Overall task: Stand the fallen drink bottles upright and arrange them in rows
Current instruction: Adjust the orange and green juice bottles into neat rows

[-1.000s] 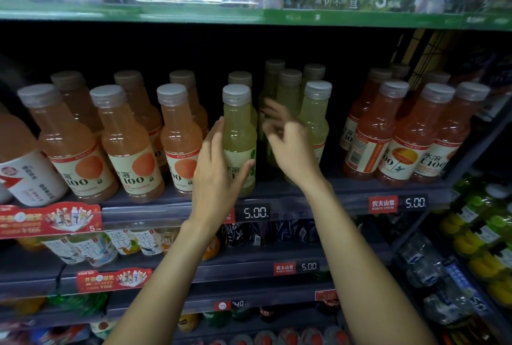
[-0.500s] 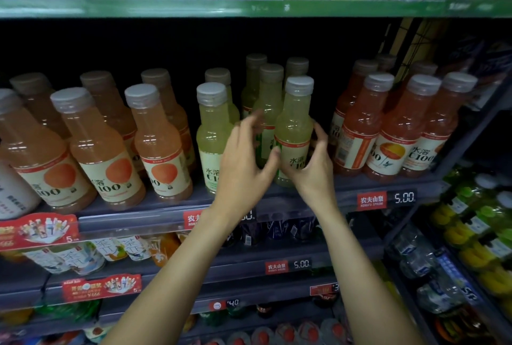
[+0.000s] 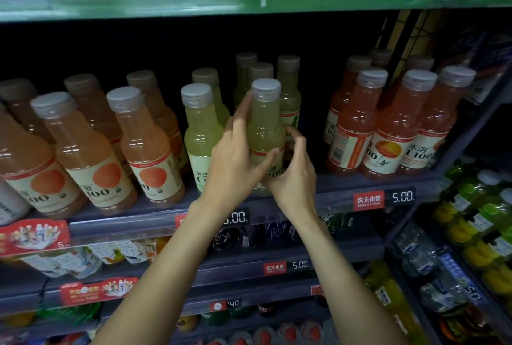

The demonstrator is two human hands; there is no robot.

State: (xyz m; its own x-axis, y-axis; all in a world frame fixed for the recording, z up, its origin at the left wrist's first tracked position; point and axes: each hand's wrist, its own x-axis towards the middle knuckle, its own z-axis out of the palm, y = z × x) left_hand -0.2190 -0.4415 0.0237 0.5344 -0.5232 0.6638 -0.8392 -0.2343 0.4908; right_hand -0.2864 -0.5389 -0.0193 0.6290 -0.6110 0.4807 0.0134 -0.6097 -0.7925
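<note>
Head view shows both hands on one yellow-green juice bottle (image 3: 266, 134) at the front of the middle shelf (image 3: 346, 198). It stands upright between another yellow-green front bottle (image 3: 201, 137) on its left and an open gap before the orange-red bottles (image 3: 388, 128) on its right. The left hand (image 3: 235, 162) wraps the bottle's left side, index finger up by the neck and thumb across the label; the right hand (image 3: 295, 175) curls round the lower right side — both clamped on it.

Likely step: seating this bottle at the head of its row. To do it well, keep its base flat on the shelf, slide rather than lift, line it with the bottles (image 3: 260, 73) behind, label facing out — and avoid knocking its neighbour.
</note>
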